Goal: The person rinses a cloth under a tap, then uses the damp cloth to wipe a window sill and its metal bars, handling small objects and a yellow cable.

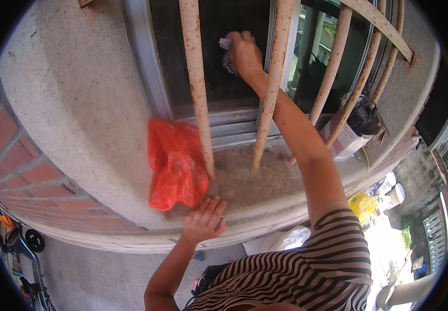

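Observation:
My right hand (pixel 246 54) reaches between rusty metal bars and holds a crumpled cloth (pixel 228 58) against the dark window pane (pixel 216 89). My left hand (pixel 205 219) rests on the edge of the concrete sill (pixel 243 186), fingers spread, holding nothing. Just above it, a red plastic bag (pixel 177 167) lies on the sill, beside the foot of a rusty bar (pixel 196 85). The window's metal frame (pixel 231 122) runs behind the bars.
More bars (pixel 273 77) stand in front of the window. A cardboard box (pixel 344 136) with a black corded object (pixel 364 116) sits at the sill's right. A yellow bag (pixel 362 206) and white buckets (pixel 397 194) are lower right. A scooter-like vehicle (pixel 33 264) stands lower left.

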